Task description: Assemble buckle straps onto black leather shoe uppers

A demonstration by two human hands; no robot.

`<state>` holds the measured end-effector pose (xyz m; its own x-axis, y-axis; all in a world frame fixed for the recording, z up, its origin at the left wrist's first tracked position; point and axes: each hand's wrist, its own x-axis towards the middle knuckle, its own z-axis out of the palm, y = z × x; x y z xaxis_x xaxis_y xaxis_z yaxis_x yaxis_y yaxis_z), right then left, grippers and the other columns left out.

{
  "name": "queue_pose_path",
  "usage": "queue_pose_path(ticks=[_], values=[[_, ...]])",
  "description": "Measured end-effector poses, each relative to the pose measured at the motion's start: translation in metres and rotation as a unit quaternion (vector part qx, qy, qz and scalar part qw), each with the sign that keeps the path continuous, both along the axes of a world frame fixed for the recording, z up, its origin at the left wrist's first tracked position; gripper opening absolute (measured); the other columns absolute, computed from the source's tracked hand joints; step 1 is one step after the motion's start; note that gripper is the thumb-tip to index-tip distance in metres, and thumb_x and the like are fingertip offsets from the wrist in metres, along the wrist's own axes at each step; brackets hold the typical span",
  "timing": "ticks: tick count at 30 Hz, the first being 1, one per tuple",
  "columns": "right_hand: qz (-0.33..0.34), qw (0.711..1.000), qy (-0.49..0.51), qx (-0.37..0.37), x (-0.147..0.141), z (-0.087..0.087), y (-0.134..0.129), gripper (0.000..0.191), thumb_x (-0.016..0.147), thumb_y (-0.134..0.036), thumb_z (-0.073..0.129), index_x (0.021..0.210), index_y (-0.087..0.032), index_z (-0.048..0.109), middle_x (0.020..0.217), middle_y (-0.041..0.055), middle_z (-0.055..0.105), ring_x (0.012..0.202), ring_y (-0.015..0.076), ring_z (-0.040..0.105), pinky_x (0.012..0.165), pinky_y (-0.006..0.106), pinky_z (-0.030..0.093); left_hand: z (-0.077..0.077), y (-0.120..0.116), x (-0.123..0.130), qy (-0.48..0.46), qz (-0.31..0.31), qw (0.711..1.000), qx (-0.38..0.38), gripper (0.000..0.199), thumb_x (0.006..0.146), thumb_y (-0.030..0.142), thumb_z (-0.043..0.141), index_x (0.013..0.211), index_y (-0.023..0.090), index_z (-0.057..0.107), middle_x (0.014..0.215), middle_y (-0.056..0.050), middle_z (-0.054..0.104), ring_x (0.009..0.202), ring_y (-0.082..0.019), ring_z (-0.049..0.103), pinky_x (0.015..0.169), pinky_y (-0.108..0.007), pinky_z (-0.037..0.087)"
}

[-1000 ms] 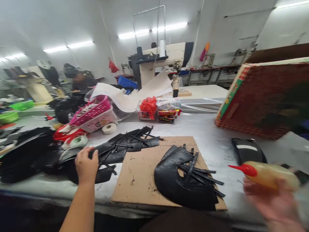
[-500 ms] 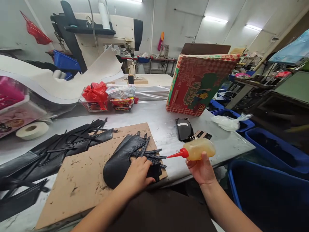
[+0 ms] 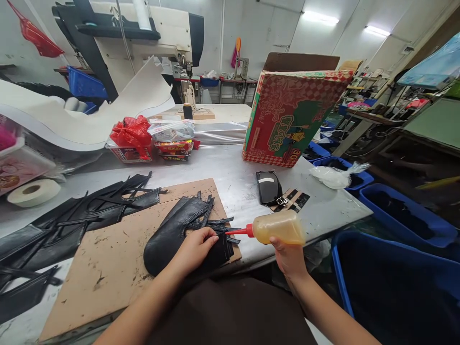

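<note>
A black leather shoe upper [image 3: 167, 239] with narrow loose straps [image 3: 206, 213] lies on a brown cardboard sheet [image 3: 104, 268]. My left hand [image 3: 196, 247] rests over it, thumb and fingers pinched together on a part of the leather near the straps. In my right hand [image 3: 290, 258] is a squeeze bottle [image 3: 278, 227] of yellowish liquid, tipped on its side. Its red nozzle [image 3: 239, 231] points left, and the tip is close to my left fingertips. Whether it touches the leather, I cannot tell.
More black strapped pieces [image 3: 118, 201] lie at the left, near a white tape roll [image 3: 34, 192]. A black buckled piece [image 3: 269, 188] and a red box [image 3: 283, 122] stand beyond my right hand. Blue bins [image 3: 336, 268] line the right; a sewing machine [image 3: 143, 36] stands behind.
The bottle in my right hand has moved left, bringing its nozzle to my left hand. The left fingers, spread over the leather before, have drawn into a pinch. The view has shifted slightly.
</note>
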<state>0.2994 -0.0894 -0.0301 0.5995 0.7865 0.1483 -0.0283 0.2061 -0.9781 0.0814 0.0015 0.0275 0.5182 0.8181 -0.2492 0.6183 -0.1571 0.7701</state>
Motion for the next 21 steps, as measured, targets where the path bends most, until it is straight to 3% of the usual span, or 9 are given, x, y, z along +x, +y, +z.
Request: queue_pose_path(ticks=[7,14,21], values=[[-0.009,0.998,0.057,-0.001,-0.002,0.006,0.002,0.052,0.055,-0.045,0.08,0.094,-0.017,0.062,0.09,0.0087,0.068,0.083,0.0253,0.063,0.077,0.042,0.052,0.002,-0.002,-0.001,-0.024,0.012,0.999,-0.022,0.027,0.073,0.044,0.042,0.067,0.02,0.052,0.067,-0.001,0.057,0.068,-0.02,0.053,0.062,-0.029,0.038],[0.001,0.994,0.102,-0.036,-0.006,0.011,0.004,0.051,0.047,-0.047,0.082,0.084,-0.017,0.063,0.079,0.0072,0.067,0.074,0.0226,0.061,0.06,0.034,0.055,0.002,-0.001,-0.002,-0.034,0.021,0.999,-0.031,0.027,0.071,0.045,0.043,0.065,0.02,0.052,0.066,0.0,0.056,0.067,-0.02,0.052,0.062,-0.029,0.038],[0.018,0.995,0.086,-0.037,-0.004,0.014,0.001,0.048,0.048,-0.048,0.081,0.082,-0.019,0.064,0.078,0.0059,0.068,0.075,0.0216,0.062,0.071,0.035,0.054,0.001,0.0,-0.001,-0.037,0.021,0.999,-0.03,0.027,0.071,0.044,0.044,0.067,0.02,0.054,0.065,0.0,0.056,0.067,-0.019,0.052,0.064,-0.029,0.038]])
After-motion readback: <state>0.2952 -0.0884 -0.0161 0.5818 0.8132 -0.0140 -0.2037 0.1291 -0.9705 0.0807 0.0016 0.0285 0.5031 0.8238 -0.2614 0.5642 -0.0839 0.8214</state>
